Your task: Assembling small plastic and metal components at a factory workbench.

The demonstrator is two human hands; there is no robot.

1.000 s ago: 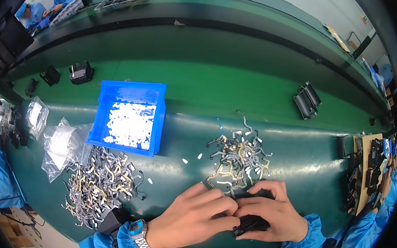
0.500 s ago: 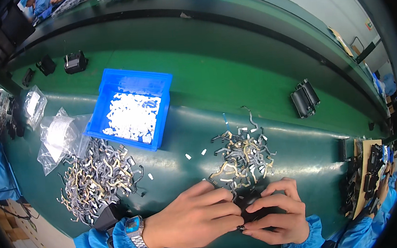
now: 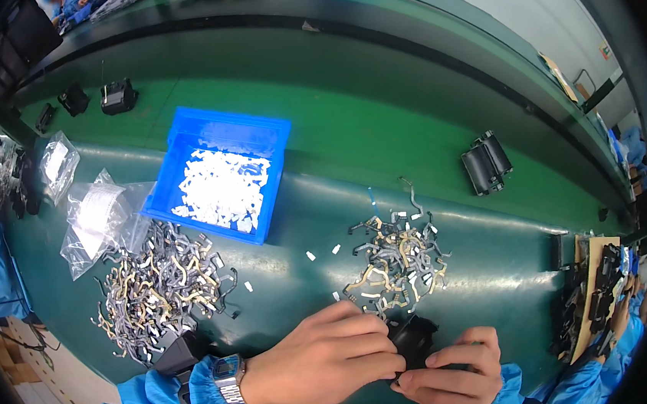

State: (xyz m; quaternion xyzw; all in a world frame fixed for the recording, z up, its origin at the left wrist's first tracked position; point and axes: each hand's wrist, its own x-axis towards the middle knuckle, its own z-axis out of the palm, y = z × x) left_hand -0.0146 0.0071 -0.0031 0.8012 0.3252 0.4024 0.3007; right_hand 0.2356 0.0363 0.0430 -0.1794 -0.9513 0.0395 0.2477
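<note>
A black plastic part sits between my hands near the front of the green table. My left hand, with a metal watch on its wrist, is closed, fingertips pressed against the part's left side. My right hand pinches at the part's lower right edge with thumb and bent fingers. Whatever tiny piece may be between the fingertips is hidden. Just beyond the part lies a loose heap of short grey and cream cables with small connectors.
A larger cable heap lies left, by clear plastic bags and a blue bin of small white pieces. A few white pieces are scattered mid-table. Black assemblies rest on the green surface beyond. Co-workers sit at both sides.
The black part has tilted, so more of it shows between my hands. My right hand's fingers have moved down and curled in. My view has shifted slightly.
</note>
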